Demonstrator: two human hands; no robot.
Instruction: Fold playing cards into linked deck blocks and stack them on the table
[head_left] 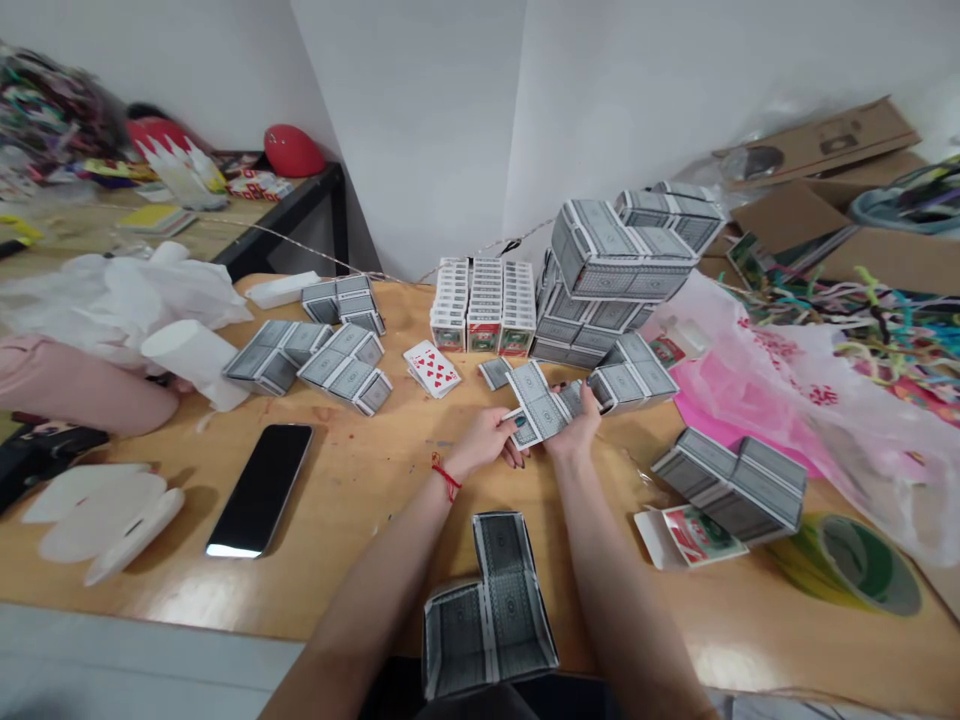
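Observation:
Between my two hands are grey-backed playing cards (538, 400), some overlapping crosswise, backs facing up. My left hand (487, 440), with a red string bracelet at the wrist, is closed on the near edge of a card. My right hand (576, 425) is closed around the right side of the cards, its thumb on top. A small grey-backed card piece (495, 373) lies just beyond them. To the left, a small stack of cards (431, 368) lies face up, hearts showing. Nearest my body stands an L-shaped block of folded cards (495, 605), between my forearms.
Boxed card decks (484, 305) stand in rows at the back, beside a tall stack of card blocks (622, 260). More blocks (345, 365) sit left. A phone (260, 490), yellow tape roll (855, 562), opened card box (694, 535) and pink plastic bag (795, 400) lie around.

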